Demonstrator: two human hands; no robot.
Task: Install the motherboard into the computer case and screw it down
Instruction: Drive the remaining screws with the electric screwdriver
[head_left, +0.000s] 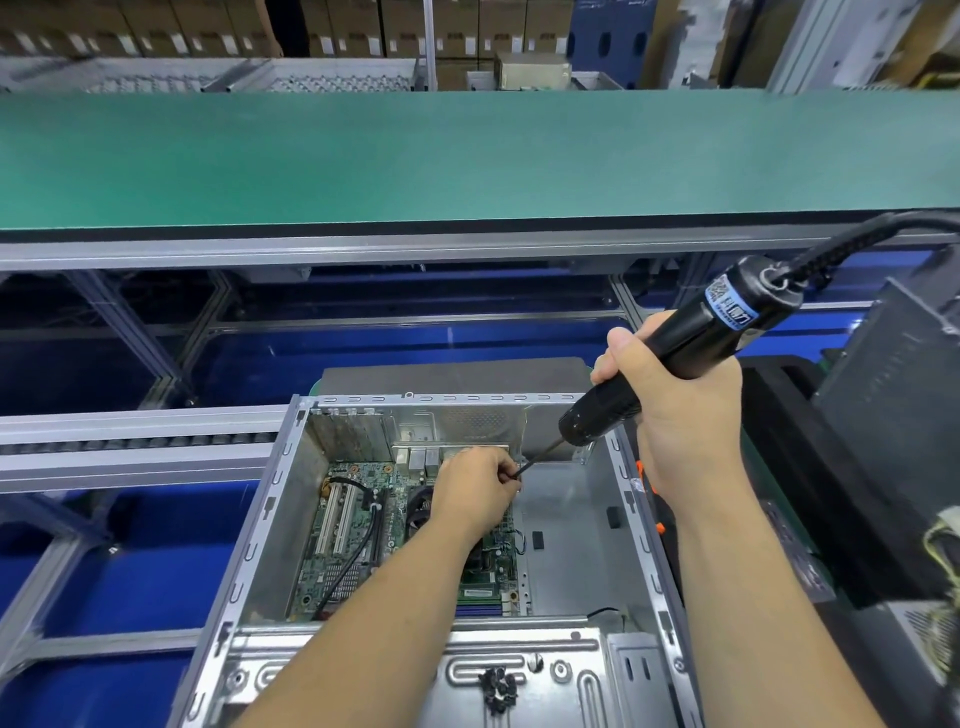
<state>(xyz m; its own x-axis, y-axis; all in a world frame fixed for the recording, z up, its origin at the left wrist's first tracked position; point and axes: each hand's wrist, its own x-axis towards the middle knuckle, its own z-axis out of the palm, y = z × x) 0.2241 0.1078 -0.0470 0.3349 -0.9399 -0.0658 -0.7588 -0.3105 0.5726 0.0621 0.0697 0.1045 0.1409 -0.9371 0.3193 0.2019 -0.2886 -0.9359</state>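
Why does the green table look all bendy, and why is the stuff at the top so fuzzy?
Head view: the wide-angle lens bows the green conveyor and stretches the edges; the boxes far behind are blurred; the motherboard, both hands and the electric screwdriver are sharp; soft glare on the computer case floor.

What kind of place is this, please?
Probably a computer assembly line in a factory. A long green conveyor belt runs past the open grey metal computer case, the right hand holds a corded black electric screwdriver, and stacked cardboard boxes stand behind.
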